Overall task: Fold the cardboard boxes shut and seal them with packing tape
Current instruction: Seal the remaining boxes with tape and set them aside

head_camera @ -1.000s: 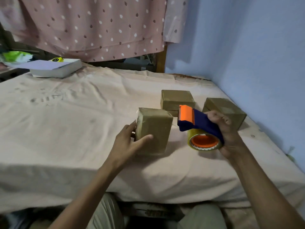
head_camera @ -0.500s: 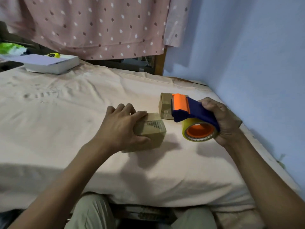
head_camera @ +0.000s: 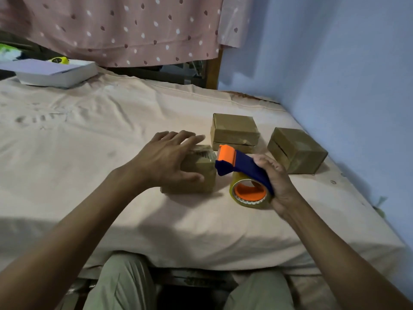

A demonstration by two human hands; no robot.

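- Three cardboard boxes sit on the right half of a bed covered by a pale peach sheet (head_camera: 93,135).
- The nearest box (head_camera: 202,175) lies under the left hand (head_camera: 166,161), whose fingers are spread fairly straight over its top, with the thumb along its near side.
- The right hand (head_camera: 276,182) has its fingers wrapped round the blue handle of a tape dispenser (head_camera: 243,173); the dispenser's orange head touches the nearest box's right edge, and its roll of clear tape hangs just beside that box.
- The middle box (head_camera: 234,130) stands just behind the dispenser head.
- The far-right box (head_camera: 297,149) rests near the blue wall (head_camera: 346,74), apart from the others.
- A white box (head_camera: 57,73) sits at the bed's far left corner, below a dotted pink curtain (head_camera: 125,27).
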